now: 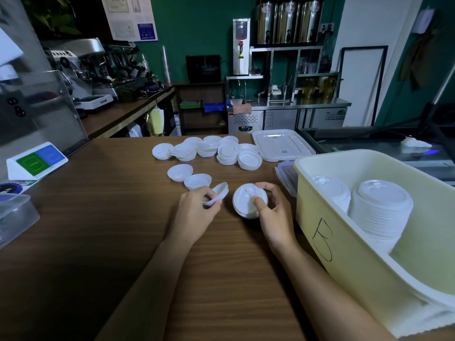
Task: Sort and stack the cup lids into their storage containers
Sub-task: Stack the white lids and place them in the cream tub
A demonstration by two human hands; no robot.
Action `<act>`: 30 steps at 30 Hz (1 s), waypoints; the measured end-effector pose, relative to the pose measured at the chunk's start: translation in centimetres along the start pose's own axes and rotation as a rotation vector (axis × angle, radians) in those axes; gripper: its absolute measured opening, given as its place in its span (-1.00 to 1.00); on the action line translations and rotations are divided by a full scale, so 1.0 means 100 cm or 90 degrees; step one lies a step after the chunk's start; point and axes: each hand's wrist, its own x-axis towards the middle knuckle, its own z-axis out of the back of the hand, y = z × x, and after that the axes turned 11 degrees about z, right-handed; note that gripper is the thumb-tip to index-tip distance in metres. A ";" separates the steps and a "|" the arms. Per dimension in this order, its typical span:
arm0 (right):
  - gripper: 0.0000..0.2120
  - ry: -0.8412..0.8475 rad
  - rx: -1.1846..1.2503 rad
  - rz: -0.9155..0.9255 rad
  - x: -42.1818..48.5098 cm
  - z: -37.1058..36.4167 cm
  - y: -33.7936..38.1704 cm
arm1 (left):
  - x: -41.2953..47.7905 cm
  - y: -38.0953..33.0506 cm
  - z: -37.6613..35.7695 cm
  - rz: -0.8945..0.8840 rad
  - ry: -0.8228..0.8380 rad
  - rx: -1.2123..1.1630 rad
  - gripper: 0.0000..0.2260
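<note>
Head camera looks down on a wooden desk [98, 242] where the person works with both hands close together near the middle. The left hand [197, 212] pinches a single white lid [218, 193] by its rim between thumb and fingers, tilted up on edge, probably so it can be turned over or dropped onto the pile beside it. The right hand [273, 212] grips a short stack of lids [248, 200] from the right, thumb pressed on the top face and fingers curled round the far rim; that grip seems meant to keep the stack square while another lid is added. Just beyond the left hand two loose lids [189, 177] lie upside down on the desk, apart from the rest, within easy reach as the likely next pieces. Farther off, a cluster of unsorted lids [209, 150] sits in low, uneven piles. To the right of that cluster lies a flat white container cover [283, 143], set aside so the bin stays open. On the right edge of the desk stands a pale yellow storage container [320, 230] with a handwritten mark on its near wall; inside it a tall nested stack [381, 210] and a second, lower stack [332, 193] already stand side by side. The task looks partly done: many lids remain on the desk, and the stack in hand appears bound for the container beside it.
</note>
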 end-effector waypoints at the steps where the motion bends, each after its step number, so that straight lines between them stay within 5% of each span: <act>1: -0.75 -0.002 -0.004 0.002 0.000 0.000 -0.001 | -0.001 -0.004 0.001 0.026 -0.009 -0.040 -0.86; 7: -0.72 0.002 -0.005 0.006 0.000 0.002 -0.001 | 0.000 -0.024 0.008 0.245 0.025 -0.427 -0.77; 11: -0.74 0.013 0.005 0.018 0.001 0.002 -0.002 | 0.001 -0.026 0.008 0.294 0.111 -0.557 -0.72; 15: -0.82 0.012 0.029 0.011 0.000 0.001 -0.001 | -0.005 -0.027 0.001 0.283 0.188 -0.496 -0.76; 23: -0.93 0.015 0.076 -0.022 0.002 -0.001 0.002 | -0.003 -0.019 -0.009 0.268 0.103 -0.351 -0.74; 30: -0.73 0.034 0.077 -0.005 0.001 -0.002 0.004 | -0.007 -0.012 -0.016 0.197 0.160 -0.258 -0.70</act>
